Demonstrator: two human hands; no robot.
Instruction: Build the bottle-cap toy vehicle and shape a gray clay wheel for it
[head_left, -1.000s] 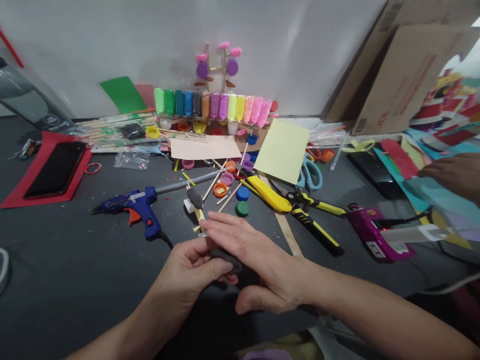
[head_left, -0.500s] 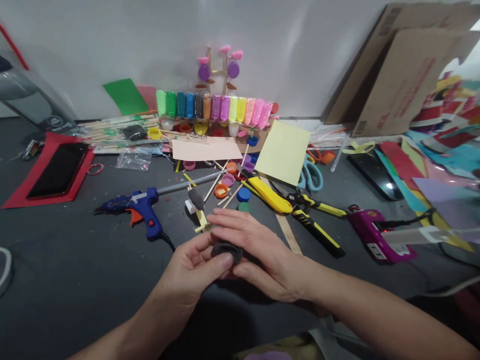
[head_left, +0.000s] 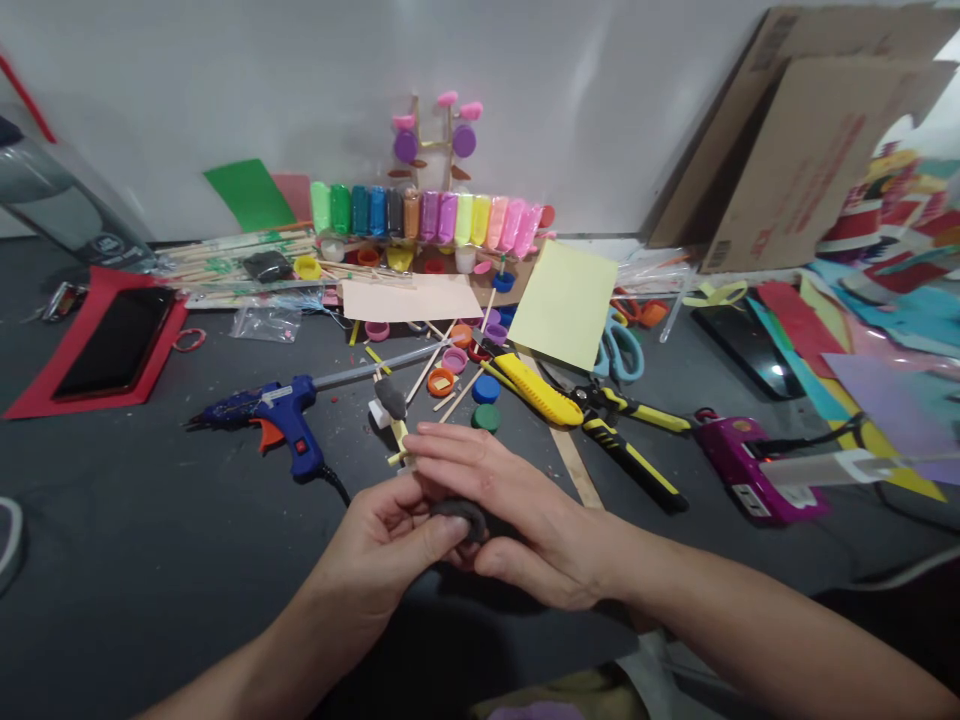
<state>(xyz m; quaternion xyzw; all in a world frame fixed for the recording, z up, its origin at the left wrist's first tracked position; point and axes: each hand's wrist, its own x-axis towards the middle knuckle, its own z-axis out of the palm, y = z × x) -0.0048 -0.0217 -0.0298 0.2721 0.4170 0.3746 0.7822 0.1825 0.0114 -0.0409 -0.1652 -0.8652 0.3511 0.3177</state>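
Between my two hands is a small lump of dark grey modelling clay [head_left: 466, 512], bent round into a curl. My left hand [head_left: 394, 530] grips it, the thumb pressed on top and the fingers curled beneath. Over the clay's far side lies my right hand [head_left: 517, 500], its fingers stretched out across the left fingertips and its thumb at the near side; the palm's contact is hidden. Just beyond the hands rests a small piece with a grey clay blob [head_left: 390, 397], a white part and a pale yellow stick.
A blue glue gun [head_left: 300, 420] lies left. Beyond my hands are bottle caps [head_left: 485, 388], thin sticks, a yellow utility knife [head_left: 544, 392] and pliers [head_left: 634, 460]. Clay packs [head_left: 430, 215] line the back. A purple power adapter [head_left: 750, 475] sits right, a phone [head_left: 116, 340] far left.
The clay shows more of its curled edge beside my left thumb. My right hand has shifted slightly left and down over it, uncovering the green cap.
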